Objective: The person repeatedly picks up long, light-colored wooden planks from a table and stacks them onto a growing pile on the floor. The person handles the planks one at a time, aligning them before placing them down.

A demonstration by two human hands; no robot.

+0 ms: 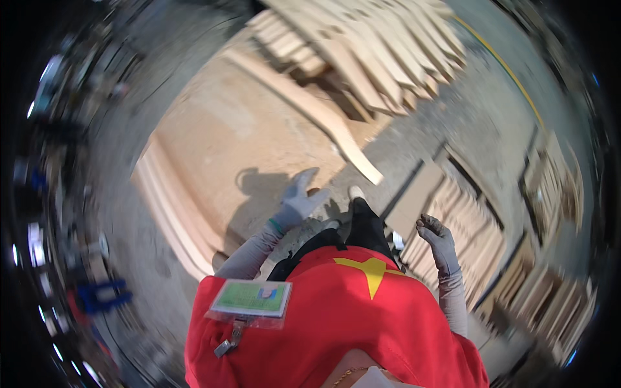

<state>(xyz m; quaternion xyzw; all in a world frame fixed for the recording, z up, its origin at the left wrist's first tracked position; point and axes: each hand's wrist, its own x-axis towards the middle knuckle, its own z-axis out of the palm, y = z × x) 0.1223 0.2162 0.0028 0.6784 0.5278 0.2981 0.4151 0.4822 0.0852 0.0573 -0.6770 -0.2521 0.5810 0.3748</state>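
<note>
My left hand [299,200], in a light grey glove, hovers above the near edge of a broad wooden panel [246,123]. Its fingers are spread, and it casts a shadow on the panel. No wooden piece shows in its grip. My right hand [440,244], in a grey glove with dark fingertips, is out to the right with its fingers curled and nothing visible in them. A long curved wooden piece [307,103] lies along the panel's far right side, its end jutting past the corner. Along the left edge are several similar curved pieces [174,207] laid side by side.
A large stack of shaped wooden pieces [381,52] stands beyond the panel. To my right, a pallet-like stack of wavy pieces [462,226] sits on the concrete floor [466,136]. Further stacks [543,310] line the right side. A blue object [103,295] lies at left.
</note>
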